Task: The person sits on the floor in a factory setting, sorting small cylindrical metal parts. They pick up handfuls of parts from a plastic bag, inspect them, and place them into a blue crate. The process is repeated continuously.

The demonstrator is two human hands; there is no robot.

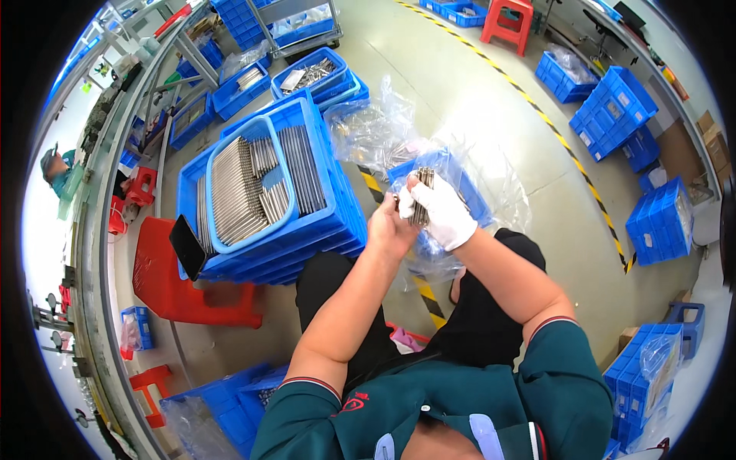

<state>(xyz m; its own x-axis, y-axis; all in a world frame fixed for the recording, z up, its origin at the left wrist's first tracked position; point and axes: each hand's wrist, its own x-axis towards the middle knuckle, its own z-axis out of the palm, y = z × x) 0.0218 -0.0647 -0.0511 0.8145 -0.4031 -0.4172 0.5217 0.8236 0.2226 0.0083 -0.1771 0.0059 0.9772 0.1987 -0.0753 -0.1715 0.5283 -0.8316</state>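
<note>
Your white-gloved right hand (445, 208) grips a bundle of metal rods (419, 213) over a blue crate (477, 198) draped with clear plastic film (434, 263); your bare left hand (392, 228) meets the bundle at eight o'clock. From there, stacked crates (326, 239) holding rods stand at nine o'clock, a red stool (507, 24) at one.

Dk grn shirt (468, 383), lt blue collar (484, 434), red/wht slv trim (313, 382), red logo (353, 404); blk pants (494, 303); wht glove (454, 224), R hand (445, 207).

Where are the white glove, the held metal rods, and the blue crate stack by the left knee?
White glove (446, 211): head view, its back.
Held metal rods (419, 215): head view, bundle's lower part.
Blue crate stack (310, 244): head view, outer wall.
</note>
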